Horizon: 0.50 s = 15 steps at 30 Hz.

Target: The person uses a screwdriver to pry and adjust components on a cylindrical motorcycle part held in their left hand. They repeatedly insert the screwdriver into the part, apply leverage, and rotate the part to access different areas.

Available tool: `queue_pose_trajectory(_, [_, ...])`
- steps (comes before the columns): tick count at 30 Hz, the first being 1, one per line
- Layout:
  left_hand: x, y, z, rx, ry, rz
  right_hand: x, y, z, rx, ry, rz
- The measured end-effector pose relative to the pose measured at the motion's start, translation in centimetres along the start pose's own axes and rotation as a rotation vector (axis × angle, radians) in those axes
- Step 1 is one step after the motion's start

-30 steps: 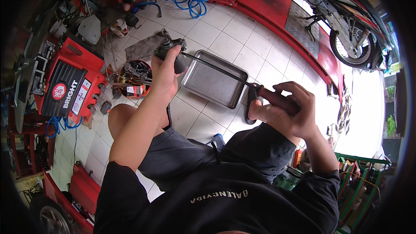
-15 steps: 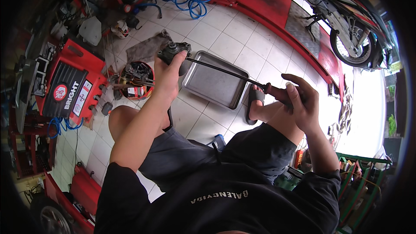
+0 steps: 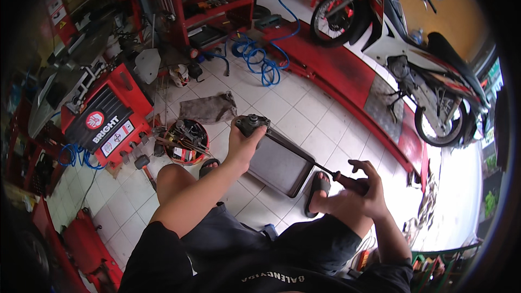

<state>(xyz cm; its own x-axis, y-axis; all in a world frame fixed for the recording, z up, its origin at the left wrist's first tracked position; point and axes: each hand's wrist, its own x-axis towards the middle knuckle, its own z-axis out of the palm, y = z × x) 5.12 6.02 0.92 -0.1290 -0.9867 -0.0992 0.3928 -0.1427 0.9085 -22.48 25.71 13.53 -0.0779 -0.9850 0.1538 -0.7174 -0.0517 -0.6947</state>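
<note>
The left hand (image 3: 245, 145) grips a dark, lobed metal part (image 3: 253, 123) by the far left corner of a grey rectangular metal tray (image 3: 278, 166), while the right hand (image 3: 373, 194) loosely holds a long, dark-red-handled screwdriver (image 3: 350, 183) slanting leftward toward the part.

the part (image 3: 253, 122) looks like dull, rough metal from here. the screwdriver (image 3: 339, 177) pairs a metal shaft (image 3: 324, 170) with a smooth handle (image 3: 350, 183), its material hard to tell. the tray (image 3: 279, 165) is smooth, satin metal; the rag (image 3: 207, 107), rough, matt cloth; the tiles (image 3: 304, 116), smooth and faintly glossy; the ramp (image 3: 325, 65), painted metal with a bare, scuffed plate (image 3: 384, 102).
</note>
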Motion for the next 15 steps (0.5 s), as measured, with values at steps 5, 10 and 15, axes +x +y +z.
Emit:
queue_pose_trajectory(5, [-0.1, 0.3, 0.6, -0.046, 0.026, 0.008, -0.2, 0.5, 0.4, 0.244, 0.078, 0.111])
queue_pose_trajectory(10, [-0.5, 0.4, 0.3, -0.115, 0.017, 0.025, 0.6, -0.3, 0.4, 0.237, 0.065, 0.108])
queue_pose_trajectory(15, [0.1, 0.0, -0.4, -0.074, 0.04, 0.097, 0.0, -1.7, 1.3, 0.306, 0.071, -0.081])
